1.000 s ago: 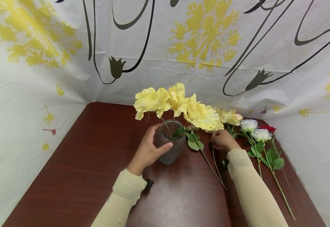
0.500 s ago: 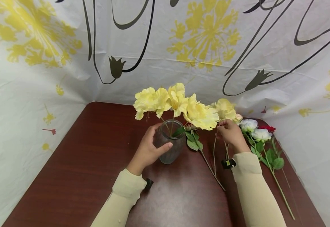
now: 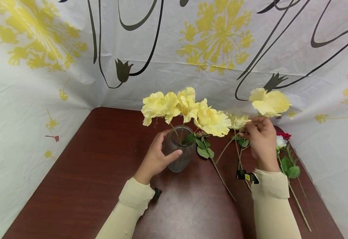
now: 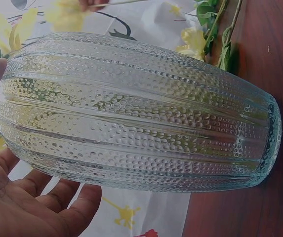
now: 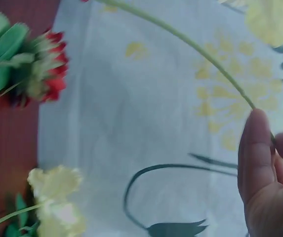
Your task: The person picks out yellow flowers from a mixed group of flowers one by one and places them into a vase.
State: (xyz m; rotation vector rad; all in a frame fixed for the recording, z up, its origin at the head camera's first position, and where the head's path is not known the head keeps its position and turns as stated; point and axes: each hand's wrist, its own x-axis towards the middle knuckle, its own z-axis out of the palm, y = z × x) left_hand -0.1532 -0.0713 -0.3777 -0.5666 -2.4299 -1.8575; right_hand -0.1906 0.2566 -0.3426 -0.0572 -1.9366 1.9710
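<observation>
My left hand [image 3: 159,156] grips a ribbed clear glass vase [image 3: 178,164] around its upper body, thumb on the near side. The vase [image 4: 146,113] has a bumpy texture in the left wrist view. Several yellow flowers [image 3: 188,108] stand in it, leaning over the mouth. To the right, my right hand [image 3: 263,142] pinches the thin stem of another yellow flower [image 3: 269,101], its bloom raised above the fingers. That green stem [image 5: 181,39] curves away from the fingertips in the right wrist view.
A leafy stem [image 3: 221,176] lies just right of the vase. Other yellow blooms [image 3: 238,121] lie farther right, by a white flower [image 3: 281,142] and a red flower [image 3: 286,135]. A patterned white sheet [image 3: 168,79] hangs behind the dark red table [image 3: 87,172].
My right hand has moved right and upward, lifting one yellow flower away from the others on the table. My left hand and the vase have stayed put.
</observation>
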